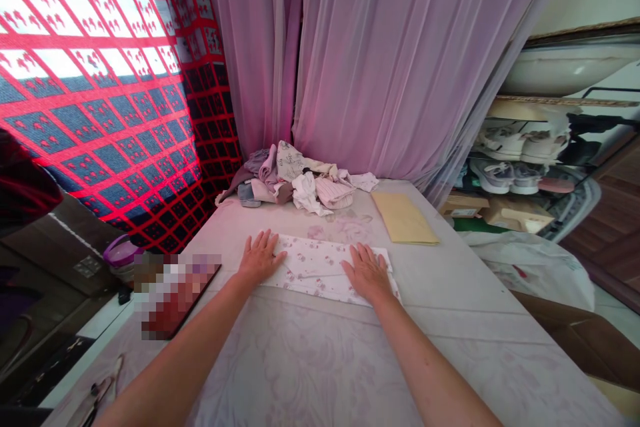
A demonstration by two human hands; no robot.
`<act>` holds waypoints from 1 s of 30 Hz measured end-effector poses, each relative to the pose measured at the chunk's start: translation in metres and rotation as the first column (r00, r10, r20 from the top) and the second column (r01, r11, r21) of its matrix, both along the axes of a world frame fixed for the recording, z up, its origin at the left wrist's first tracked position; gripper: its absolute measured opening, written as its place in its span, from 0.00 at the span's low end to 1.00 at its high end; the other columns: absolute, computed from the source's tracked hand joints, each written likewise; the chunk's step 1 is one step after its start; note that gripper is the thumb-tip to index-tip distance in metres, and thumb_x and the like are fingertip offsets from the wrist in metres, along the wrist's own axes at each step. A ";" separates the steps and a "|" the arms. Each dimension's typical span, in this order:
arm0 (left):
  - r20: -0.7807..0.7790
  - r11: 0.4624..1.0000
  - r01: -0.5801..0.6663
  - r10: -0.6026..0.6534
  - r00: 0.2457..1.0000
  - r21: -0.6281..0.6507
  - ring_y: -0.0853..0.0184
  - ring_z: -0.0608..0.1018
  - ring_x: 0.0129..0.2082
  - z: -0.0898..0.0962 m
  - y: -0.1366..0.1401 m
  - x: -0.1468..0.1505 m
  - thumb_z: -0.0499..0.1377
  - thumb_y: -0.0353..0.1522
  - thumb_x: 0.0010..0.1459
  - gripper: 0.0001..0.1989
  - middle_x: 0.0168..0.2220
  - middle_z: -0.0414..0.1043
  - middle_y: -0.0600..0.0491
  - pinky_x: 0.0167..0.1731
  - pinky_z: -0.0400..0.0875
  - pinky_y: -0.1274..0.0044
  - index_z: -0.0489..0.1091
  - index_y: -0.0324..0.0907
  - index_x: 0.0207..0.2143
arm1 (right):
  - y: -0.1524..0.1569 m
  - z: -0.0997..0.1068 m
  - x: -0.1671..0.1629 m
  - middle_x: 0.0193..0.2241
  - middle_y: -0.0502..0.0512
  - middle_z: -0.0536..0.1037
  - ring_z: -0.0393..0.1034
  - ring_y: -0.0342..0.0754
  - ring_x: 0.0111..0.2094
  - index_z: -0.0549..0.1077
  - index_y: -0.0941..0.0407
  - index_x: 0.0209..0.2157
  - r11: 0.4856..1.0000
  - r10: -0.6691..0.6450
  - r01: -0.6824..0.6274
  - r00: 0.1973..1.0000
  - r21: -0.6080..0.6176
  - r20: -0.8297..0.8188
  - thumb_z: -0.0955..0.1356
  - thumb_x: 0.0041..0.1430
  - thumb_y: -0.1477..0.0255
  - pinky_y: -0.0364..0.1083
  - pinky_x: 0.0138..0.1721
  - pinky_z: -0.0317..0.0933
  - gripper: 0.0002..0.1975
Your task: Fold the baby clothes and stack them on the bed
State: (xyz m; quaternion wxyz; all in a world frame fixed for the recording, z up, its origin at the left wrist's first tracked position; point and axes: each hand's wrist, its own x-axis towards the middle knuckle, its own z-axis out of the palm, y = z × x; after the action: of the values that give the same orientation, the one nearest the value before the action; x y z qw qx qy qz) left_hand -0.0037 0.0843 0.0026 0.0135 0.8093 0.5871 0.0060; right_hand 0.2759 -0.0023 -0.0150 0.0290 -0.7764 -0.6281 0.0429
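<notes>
A white garment with a small pink print (315, 267) lies folded into a flat, wide strip on the pale floral bed surface (320, 360). On its left end rests my left hand (261, 258), palm down with fingers spread. My right hand (367, 272) presses flat on the right end, fingers also apart. Neither hand grips the cloth. Part of the garment's edges is covered by the hands, so its exact kind cannot be made out.
Behind it is a heap of crumpled clothes (300, 180) against the purple curtain (370, 67). A folded yellow cloth (404, 219) lies at the back right. Scissors (97, 393) sit at the near left, and a shoe rack (515, 177) stands right of the bed.
</notes>
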 end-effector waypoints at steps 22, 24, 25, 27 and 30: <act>0.016 0.997 -0.068 0.069 0.998 -0.037 0.57 0.48 0.67 -0.014 0.024 -0.007 0.38 0.51 0.62 0.37 0.68 0.42 0.48 0.63 0.44 0.59 0.47 0.39 0.66 | 0.000 0.000 0.001 0.67 0.57 0.48 0.38 0.53 0.67 0.53 0.54 0.65 1.000 -0.011 0.011 1.000 -0.028 -0.013 0.53 0.66 0.57 0.60 0.63 0.34 0.30; 0.021 0.997 -0.066 0.066 0.998 -0.031 0.57 0.48 0.67 -0.015 0.024 -0.007 0.38 0.50 0.62 0.36 0.68 0.43 0.48 0.63 0.45 0.59 0.47 0.39 0.66 | 0.000 0.000 0.001 0.67 0.57 0.48 0.38 0.53 0.67 0.53 0.54 0.65 1.000 -0.009 0.009 1.000 -0.019 -0.009 0.53 0.66 0.57 0.61 0.63 0.34 0.30; 0.024 0.997 -0.065 0.066 0.998 -0.029 0.57 0.48 0.67 -0.016 0.024 -0.007 0.38 0.50 0.63 0.36 0.68 0.42 0.48 0.63 0.45 0.59 0.47 0.39 0.66 | 0.000 0.000 0.001 0.67 0.57 0.49 0.39 0.53 0.67 0.53 0.54 0.65 1.000 -0.007 0.007 1.000 -0.013 -0.007 0.53 0.66 0.57 0.61 0.63 0.35 0.30; 0.033 0.997 -0.066 0.067 0.997 -0.030 0.57 0.48 0.67 -0.016 0.024 -0.007 0.38 0.50 0.63 0.36 0.68 0.42 0.48 0.63 0.45 0.59 0.47 0.40 0.66 | -0.001 0.001 0.001 0.67 0.57 0.49 0.40 0.54 0.66 0.54 0.55 0.65 1.000 -0.004 0.004 1.000 -0.004 -0.001 0.53 0.66 0.58 0.61 0.62 0.36 0.29; 0.056 0.997 -0.068 0.069 0.996 -0.025 0.56 0.48 0.67 -0.017 0.023 -0.007 0.38 0.51 0.63 0.36 0.68 0.43 0.48 0.63 0.45 0.59 0.47 0.41 0.66 | -0.001 0.001 0.000 0.67 0.57 0.50 0.40 0.53 0.66 0.54 0.55 0.64 1.000 -0.004 0.004 1.000 -0.005 0.012 0.54 0.66 0.58 0.61 0.63 0.37 0.29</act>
State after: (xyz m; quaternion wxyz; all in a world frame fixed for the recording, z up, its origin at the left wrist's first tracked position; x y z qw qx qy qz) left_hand -0.0111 0.1076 -0.0144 0.0391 0.7881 0.6139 0.0226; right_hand 0.2755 -0.0035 -0.0137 0.0232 -0.7779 -0.6267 0.0397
